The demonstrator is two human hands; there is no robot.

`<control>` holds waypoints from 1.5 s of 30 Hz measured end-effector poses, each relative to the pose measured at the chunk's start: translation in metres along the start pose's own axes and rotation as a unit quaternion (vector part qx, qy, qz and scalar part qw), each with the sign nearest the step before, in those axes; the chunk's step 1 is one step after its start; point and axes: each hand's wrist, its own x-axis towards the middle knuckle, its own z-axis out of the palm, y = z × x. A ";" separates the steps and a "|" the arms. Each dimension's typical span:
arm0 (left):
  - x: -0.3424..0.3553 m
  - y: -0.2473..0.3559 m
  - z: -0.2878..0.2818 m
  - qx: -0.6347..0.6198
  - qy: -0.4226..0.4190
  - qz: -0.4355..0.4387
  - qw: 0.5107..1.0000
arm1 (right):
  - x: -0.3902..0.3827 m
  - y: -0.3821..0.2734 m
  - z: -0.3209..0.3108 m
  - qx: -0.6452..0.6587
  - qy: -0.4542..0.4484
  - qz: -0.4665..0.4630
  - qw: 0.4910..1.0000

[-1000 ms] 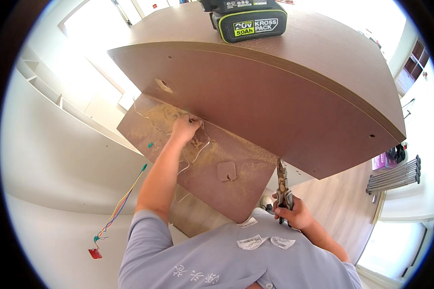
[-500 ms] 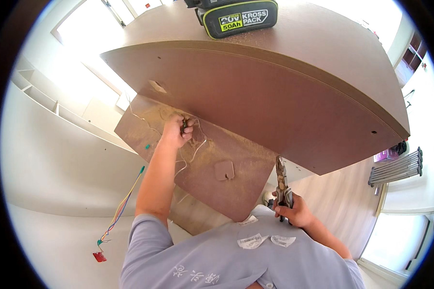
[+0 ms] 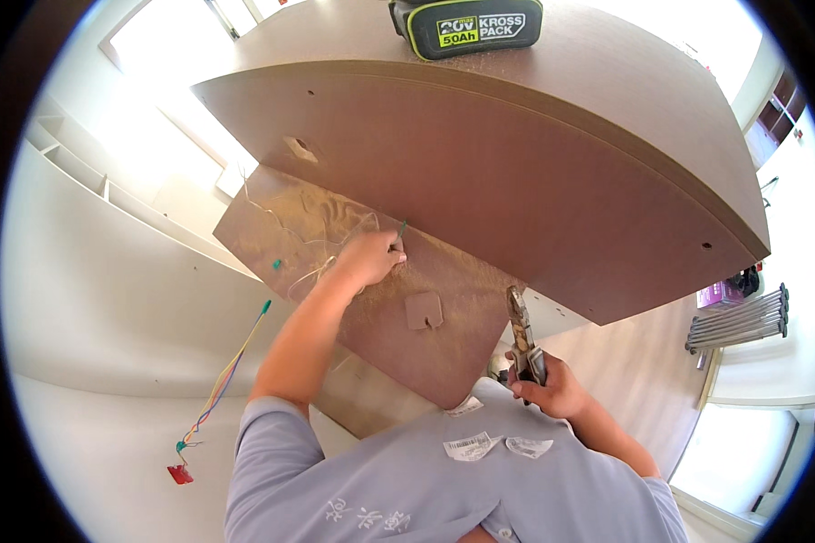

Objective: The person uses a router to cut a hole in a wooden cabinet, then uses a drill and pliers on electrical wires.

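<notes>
My right hand (image 3: 550, 387) is closed round the handles of a pair of pliers (image 3: 521, 328), whose worn jaws point up and away from me. Over the dusty brown board, my left hand (image 3: 373, 257) is closed in a pinch. A slim green-tipped piece (image 3: 404, 227) sticks out past its fingers; its kind is too small to make out. Thin pale wire (image 3: 315, 272) loops on the board beside that hand. A small square brown cut-out piece (image 3: 423, 310) with a notch lies nearer to me, and a little green bit (image 3: 277, 264) lies to the left.
A large brown curved-edge panel (image 3: 480, 181) overhangs the dusty board (image 3: 385, 357), with a rectangular hole (image 3: 301, 149) in it. A tool battery pack (image 3: 475, 27) rests on top. Coloured wires (image 3: 219, 389) hang at a white wall on the left. Metal rods (image 3: 738, 321) stand at right.
My left hand has moved right and slightly nearer over the board, with the green-tipped piece now pointing up. The pliers have tilted a little leftward in my right hand.
</notes>
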 end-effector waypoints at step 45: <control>0.014 0.514 0.392 -0.489 -0.258 -0.103 0.827 | -0.351 0.187 -0.445 -0.111 0.486 0.150 0.854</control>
